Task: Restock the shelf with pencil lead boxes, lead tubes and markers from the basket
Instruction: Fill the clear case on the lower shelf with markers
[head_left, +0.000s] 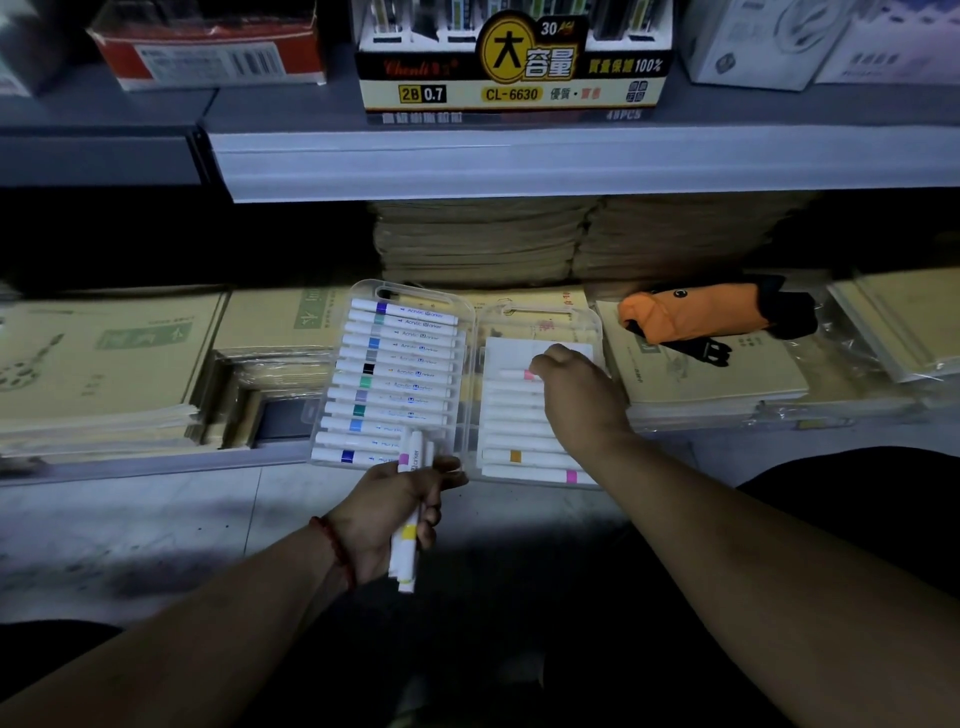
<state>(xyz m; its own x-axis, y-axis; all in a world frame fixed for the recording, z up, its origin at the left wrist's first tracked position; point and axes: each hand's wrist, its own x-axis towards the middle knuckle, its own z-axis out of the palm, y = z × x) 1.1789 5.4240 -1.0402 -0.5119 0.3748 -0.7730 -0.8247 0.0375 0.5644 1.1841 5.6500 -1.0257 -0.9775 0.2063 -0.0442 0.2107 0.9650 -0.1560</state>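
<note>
Below the clear plastic case (470, 332), your left hand (387, 512) curls its fingers round slim white markers (408, 545). Your right hand (579, 397) pinches a pink-banded marker (517, 374) inside it.

The picture is dim. The marker case (470, 364) gets the most light. Below it is deep shadow; above it, boxes (208, 52) look blurry.

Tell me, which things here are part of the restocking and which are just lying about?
Job: marker case, markers held in left hand, pink marker pinched by right hand, lead box.
Lying about: orange pouch, notebooks, red box.
</note>
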